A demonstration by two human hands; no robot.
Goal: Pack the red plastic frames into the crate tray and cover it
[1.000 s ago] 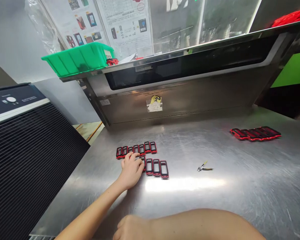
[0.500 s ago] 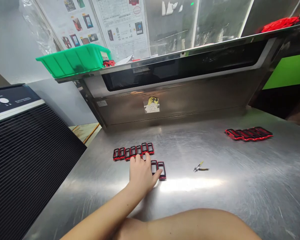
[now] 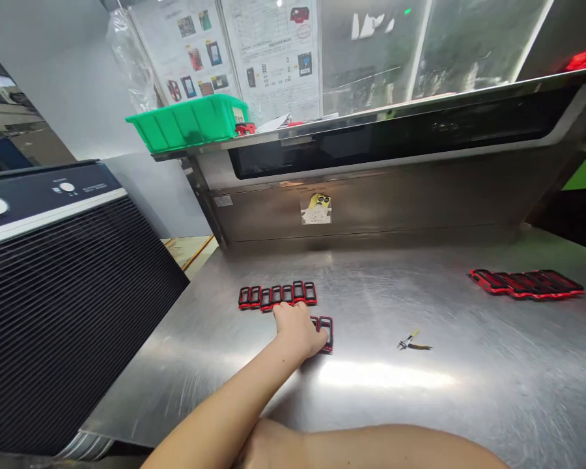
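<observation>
My left hand [image 3: 297, 331], palm down, is closed over a short front row of red-and-black rectangular frames [image 3: 327, 331]. The thumb presses on the right-end frame, and the palm hides the left part of this row. Just beyond the fingertips lies a longer back row of similar frames [image 3: 276, 295], side by side; the fingertips overlap its near edge. My right forearm crosses the bottom of the view, and my right hand [image 3: 260, 446] is mostly hidden behind the left forearm, its fingers out of sight.
Nippers [image 3: 413, 342] with open handles lie on the metal table [image 3: 390, 410]. More red-and-black frames [image 3: 527, 284] lie at the right. A green bin [image 3: 188, 124] stands on the shelf above the table, and a black ribbed machine [image 3: 78, 312] flanks the left side.
The view has turned left, so the scene sits farther right. My left hand stays on the front row, its thumb still on the right-end frame. That row lies slightly farther left against the back row.
</observation>
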